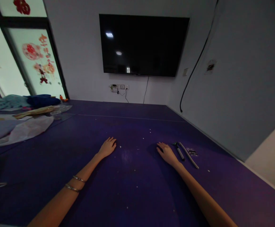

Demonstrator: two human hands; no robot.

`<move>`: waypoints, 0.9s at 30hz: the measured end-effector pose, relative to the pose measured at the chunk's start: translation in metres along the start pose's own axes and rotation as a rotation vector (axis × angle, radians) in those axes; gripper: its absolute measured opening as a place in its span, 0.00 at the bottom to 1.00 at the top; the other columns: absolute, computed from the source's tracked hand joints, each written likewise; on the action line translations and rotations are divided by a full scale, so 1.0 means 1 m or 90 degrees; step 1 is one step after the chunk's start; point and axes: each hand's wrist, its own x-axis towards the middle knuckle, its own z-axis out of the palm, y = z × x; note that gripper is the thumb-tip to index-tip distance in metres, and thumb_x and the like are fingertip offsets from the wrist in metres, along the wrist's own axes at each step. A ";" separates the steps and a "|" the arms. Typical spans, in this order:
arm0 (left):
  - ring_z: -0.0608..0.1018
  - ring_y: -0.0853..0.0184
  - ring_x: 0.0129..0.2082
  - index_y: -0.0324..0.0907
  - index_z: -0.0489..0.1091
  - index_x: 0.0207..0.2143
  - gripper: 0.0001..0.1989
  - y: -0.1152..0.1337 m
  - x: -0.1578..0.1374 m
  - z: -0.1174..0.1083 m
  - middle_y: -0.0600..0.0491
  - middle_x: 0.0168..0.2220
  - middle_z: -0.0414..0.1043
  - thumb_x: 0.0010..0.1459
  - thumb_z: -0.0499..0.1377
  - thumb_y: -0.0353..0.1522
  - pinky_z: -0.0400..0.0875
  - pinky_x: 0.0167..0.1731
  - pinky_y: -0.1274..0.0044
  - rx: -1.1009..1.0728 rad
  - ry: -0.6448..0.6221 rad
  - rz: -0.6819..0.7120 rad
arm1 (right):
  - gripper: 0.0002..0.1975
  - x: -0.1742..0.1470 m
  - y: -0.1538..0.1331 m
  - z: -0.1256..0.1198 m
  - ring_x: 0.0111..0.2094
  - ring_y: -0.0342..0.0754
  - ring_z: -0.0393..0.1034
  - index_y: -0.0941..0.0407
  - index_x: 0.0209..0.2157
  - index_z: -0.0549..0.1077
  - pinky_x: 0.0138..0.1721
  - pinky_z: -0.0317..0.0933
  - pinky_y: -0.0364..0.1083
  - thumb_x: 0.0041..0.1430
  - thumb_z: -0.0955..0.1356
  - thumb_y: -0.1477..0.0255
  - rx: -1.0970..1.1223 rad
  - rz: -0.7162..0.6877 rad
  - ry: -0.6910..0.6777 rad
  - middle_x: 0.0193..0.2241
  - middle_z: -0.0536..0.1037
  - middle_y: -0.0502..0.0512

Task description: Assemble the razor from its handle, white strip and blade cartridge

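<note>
Palm down on the purple tabletop [128,170], my left hand [107,147] lies with its fingers stretched out and holds nothing. Two bracelets [73,186] circle that forearm. My right hand [167,153] also rests on the purple surface, fingers extended and nothing in them. Just right of it lies a small tool with a dark head and a grey handle [180,154], perhaps a razor. A thin, pale, slightly curved strip [189,155] is beside the tool. Further right sits a small clear packet with dark pieces inside [192,152].
Small white scraps dot the surface. At the left are plastic sheeting [33,127], folded blue cloth [43,101] and a small orange item [62,98]. A television [143,45] hangs on the far wall above sockets [122,86]. A black cable [194,67] dangles at the right.
</note>
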 end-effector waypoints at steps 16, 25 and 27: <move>0.60 0.59 0.57 0.36 0.64 0.52 0.24 -0.009 0.008 0.005 0.44 0.55 0.61 0.57 0.43 0.37 0.53 0.56 0.68 0.048 0.008 0.013 | 0.13 -0.048 0.073 -0.075 0.30 0.49 0.73 0.61 0.34 0.77 0.26 0.58 0.39 0.48 0.65 0.72 0.018 0.332 0.063 0.28 0.79 0.58; 0.67 0.60 0.52 0.37 0.69 0.45 0.22 -0.003 0.014 -0.001 0.45 0.50 0.68 0.56 0.44 0.36 0.58 0.54 0.69 0.015 0.041 -0.009 | 0.08 -0.043 0.058 -0.066 0.27 0.48 0.72 0.57 0.26 0.77 0.24 0.55 0.39 0.46 0.67 0.69 -0.024 0.336 -0.007 0.22 0.77 0.56; 0.69 0.61 0.50 0.37 0.70 0.44 0.21 0.007 0.016 -0.003 0.45 0.48 0.69 0.55 0.45 0.35 0.60 0.52 0.70 -0.013 0.059 -0.007 | 0.07 -0.042 0.059 -0.064 0.27 0.48 0.72 0.58 0.25 0.77 0.23 0.54 0.40 0.46 0.67 0.71 -0.031 0.335 -0.010 0.23 0.77 0.57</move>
